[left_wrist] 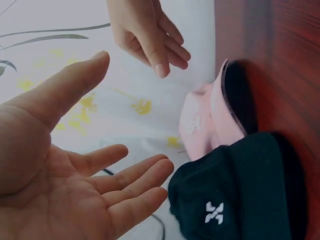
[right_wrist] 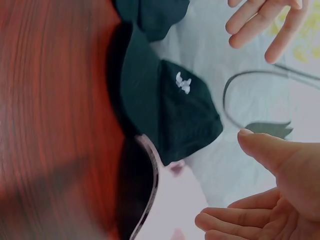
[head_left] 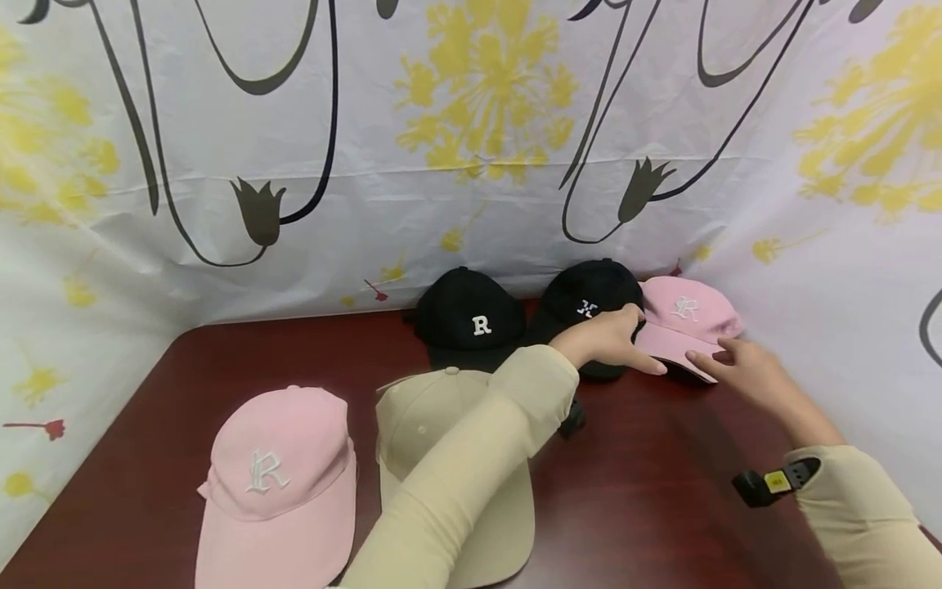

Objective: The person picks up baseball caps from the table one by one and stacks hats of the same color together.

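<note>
Head view is giving us two empty hands hanging around the far pink cap (head_left: 680, 329), which is sitting on the worktop (head_left: 625, 474) with its crown toward the patterned cloth (head_left: 515, 217) and its brim pointing back toward the person. We are taking that front-to-back line as its long axis and as the relation that counts: the cap is lying to the left of the right hand (head_left: 743, 372) and to the right of the left hand (head_left: 607, 337), with the right hand looking the nearer. Both wrist views are showing us released fingers, extended or gently bent, gripping nothing. Depth is reading poorly from overhead, so we are not ruling out a light touch at the brim's right end.

Just left of the far pink cap, the X-marked black cap (head_left: 589, 286) is sitting partly behind the left hand; further left, the R-marked black cap (head_left: 471, 309) is resting. Nearer the person than the far pink cap and well to its left, the tan cap (head_left: 423, 421) is lying partly under the line of the left sleeve (head_left: 471, 483), and we are seeing the front pink cap (head_left: 287, 450) farther left again.
</note>
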A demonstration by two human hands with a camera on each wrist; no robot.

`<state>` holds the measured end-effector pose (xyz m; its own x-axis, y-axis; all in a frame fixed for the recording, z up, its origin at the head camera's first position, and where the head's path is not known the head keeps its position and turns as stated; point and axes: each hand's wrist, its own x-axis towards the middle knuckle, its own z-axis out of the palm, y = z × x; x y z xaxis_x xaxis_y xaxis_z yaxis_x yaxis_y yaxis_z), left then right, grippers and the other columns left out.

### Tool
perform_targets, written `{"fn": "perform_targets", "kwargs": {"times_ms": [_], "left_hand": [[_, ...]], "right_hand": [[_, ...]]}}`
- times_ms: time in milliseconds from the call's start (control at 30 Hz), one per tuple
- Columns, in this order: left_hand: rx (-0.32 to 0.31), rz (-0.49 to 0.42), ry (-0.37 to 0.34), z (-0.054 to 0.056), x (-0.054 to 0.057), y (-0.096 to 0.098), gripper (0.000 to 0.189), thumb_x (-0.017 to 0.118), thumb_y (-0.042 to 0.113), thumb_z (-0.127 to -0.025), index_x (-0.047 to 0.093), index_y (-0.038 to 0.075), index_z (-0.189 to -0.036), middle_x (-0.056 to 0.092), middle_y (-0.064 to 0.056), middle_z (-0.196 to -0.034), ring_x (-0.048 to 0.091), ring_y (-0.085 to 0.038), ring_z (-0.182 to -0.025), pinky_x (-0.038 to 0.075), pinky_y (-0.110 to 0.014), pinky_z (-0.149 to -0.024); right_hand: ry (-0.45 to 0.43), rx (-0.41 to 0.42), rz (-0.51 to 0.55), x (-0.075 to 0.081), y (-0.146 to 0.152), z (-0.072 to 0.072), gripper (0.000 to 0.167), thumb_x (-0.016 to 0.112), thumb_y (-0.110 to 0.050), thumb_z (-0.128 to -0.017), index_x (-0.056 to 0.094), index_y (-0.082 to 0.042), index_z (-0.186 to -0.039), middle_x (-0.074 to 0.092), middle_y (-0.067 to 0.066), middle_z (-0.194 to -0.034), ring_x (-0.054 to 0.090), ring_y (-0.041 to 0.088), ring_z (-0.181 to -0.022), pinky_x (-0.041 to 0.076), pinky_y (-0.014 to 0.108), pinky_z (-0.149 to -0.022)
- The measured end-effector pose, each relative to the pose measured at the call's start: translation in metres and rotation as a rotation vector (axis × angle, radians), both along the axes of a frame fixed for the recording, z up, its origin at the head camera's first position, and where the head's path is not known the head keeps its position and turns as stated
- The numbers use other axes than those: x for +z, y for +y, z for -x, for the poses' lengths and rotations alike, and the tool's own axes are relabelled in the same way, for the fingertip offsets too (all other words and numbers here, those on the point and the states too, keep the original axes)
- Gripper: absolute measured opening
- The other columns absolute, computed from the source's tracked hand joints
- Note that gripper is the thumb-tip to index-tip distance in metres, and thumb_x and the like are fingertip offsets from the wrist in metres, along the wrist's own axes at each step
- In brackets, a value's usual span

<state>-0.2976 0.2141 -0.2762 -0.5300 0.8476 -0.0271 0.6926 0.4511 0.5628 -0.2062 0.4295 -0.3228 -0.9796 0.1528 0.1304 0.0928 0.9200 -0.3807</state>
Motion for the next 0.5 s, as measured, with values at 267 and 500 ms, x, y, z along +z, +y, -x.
{"fn": "perform_targets", "kwargs": {"times_ms": [267, 500], "left_hand": [[0.069, -0.03, -0.055, 0.011, -0.015, 0.021, 0.078, 0.072, 0.036, -0.077, 0.034, 0.004, -0.138, 0.044, -0.001, -0.134, 0.044, -0.006, -0.116, 0.034, -0.014, -0.089], [0.085, -0.014, -0.004, 0.018, -0.032, 0.043, 0.082, 0.072, 0.039, -0.077, 0.032, 0.001, -0.138, 0.044, -0.004, -0.134, 0.045, -0.007, -0.114, 0.034, -0.013, -0.089]], "right_hand": [[0.019, -0.038, 0.011, -0.017, 0.024, 0.02, 0.051, 0.052, -0.039, -0.091, 0.051, 0.012, -0.084, 0.056, 0.039, -0.097, 0.056, 0.049, -0.084, 0.046, 0.048, -0.066], [0.0, -0.119, 0.043, -0.026, 0.043, 0.034, 0.074, 0.051, -0.042, -0.09, 0.042, 0.028, -0.109, 0.049, 0.045, -0.104, 0.049, 0.055, -0.094, 0.044, 0.053, -0.071]]}}
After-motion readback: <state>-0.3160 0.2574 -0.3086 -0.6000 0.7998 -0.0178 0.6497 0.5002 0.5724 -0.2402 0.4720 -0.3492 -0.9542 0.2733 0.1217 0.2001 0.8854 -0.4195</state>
